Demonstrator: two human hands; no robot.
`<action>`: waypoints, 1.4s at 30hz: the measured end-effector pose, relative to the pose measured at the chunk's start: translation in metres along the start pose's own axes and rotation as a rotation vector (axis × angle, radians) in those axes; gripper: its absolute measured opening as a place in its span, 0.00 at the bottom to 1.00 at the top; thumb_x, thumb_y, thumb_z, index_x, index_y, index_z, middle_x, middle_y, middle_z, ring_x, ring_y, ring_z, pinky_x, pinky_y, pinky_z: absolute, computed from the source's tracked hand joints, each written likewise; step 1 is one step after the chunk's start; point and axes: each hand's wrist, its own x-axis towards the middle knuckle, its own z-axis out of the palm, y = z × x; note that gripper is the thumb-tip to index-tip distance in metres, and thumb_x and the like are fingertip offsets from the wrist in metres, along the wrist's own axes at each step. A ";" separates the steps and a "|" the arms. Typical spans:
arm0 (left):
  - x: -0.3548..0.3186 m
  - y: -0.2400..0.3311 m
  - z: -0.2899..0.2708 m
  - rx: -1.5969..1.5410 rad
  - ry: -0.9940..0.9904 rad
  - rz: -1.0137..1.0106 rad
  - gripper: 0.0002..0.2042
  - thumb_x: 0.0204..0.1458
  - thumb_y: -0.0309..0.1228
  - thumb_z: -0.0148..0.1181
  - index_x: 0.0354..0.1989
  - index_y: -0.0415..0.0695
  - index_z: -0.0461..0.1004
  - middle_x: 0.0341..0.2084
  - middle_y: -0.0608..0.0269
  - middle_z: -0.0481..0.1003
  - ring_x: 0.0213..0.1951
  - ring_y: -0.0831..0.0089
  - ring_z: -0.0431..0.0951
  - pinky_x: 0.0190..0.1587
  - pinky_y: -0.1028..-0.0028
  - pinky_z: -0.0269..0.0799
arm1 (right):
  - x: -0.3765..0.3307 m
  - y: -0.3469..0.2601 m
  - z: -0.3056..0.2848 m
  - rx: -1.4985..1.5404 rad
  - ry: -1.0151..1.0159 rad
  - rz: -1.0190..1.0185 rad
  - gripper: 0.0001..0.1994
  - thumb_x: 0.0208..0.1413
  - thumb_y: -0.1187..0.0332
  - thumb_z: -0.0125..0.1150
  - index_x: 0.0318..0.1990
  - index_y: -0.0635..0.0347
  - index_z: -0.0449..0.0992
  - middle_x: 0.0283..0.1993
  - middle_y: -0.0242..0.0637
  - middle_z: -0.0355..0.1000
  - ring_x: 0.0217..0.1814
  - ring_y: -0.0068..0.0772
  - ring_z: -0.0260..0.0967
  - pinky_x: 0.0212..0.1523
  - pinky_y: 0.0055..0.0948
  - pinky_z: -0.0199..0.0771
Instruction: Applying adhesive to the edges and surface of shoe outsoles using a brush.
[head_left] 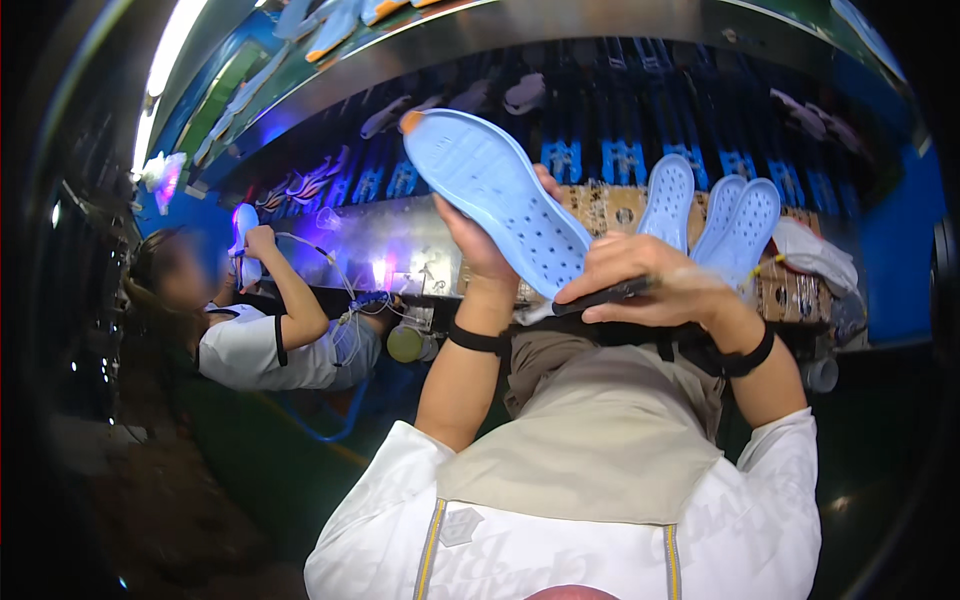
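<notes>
A light blue shoe sole (490,185), with an orange mark at its far tip and rows of small holes, is held tilted in front of me. My left hand (475,240) is closed around its left edge from beneath, and some fingers show past the far side. At its near end, my right hand (645,280) is closed on a thin black-handled tool (602,296). A whitish tip or piece lies beside the tool; I cannot make out its kind. Beyond my right hand stand more blue soles (668,198), with two (752,230) overlapping at the right.
Behind the soles is a brown cardboard surface (592,205), with a white bag (815,255) at its right. Blue racks (622,160) line the far side beneath a metal ledge (560,35). A co-worker (290,340) sits at the left holding a shoe, near a yellowish container (405,344).
</notes>
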 end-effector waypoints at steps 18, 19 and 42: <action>0.039 0.034 0.030 0.148 -0.286 -0.150 0.58 0.47 0.84 0.40 0.68 0.40 0.63 0.48 0.48 0.72 0.44 0.61 0.73 0.52 0.60 0.71 | 0.008 -0.022 -0.035 0.020 -0.229 0.025 0.15 0.54 0.70 0.73 0.50 0.55 0.84 0.39 0.38 0.80 0.45 0.43 0.76 0.51 0.39 0.70; 0.045 0.034 0.028 0.087 -0.359 -0.174 0.59 0.47 0.85 0.38 0.68 0.38 0.63 0.49 0.43 0.73 0.45 0.58 0.75 0.52 0.59 0.73 | 0.008 -0.019 -0.033 -0.048 -0.094 0.077 0.14 0.54 0.69 0.73 0.49 0.54 0.85 0.39 0.38 0.80 0.46 0.43 0.76 0.51 0.38 0.69; 0.084 0.023 0.087 1.437 -0.248 -0.648 0.42 0.66 0.68 0.39 0.65 0.39 0.75 0.53 0.45 0.79 0.53 0.63 0.80 0.57 0.67 0.73 | 0.005 -0.015 -0.037 -0.280 -0.297 0.026 0.17 0.51 0.71 0.73 0.51 0.54 0.84 0.38 0.34 0.76 0.45 0.40 0.73 0.46 0.39 0.69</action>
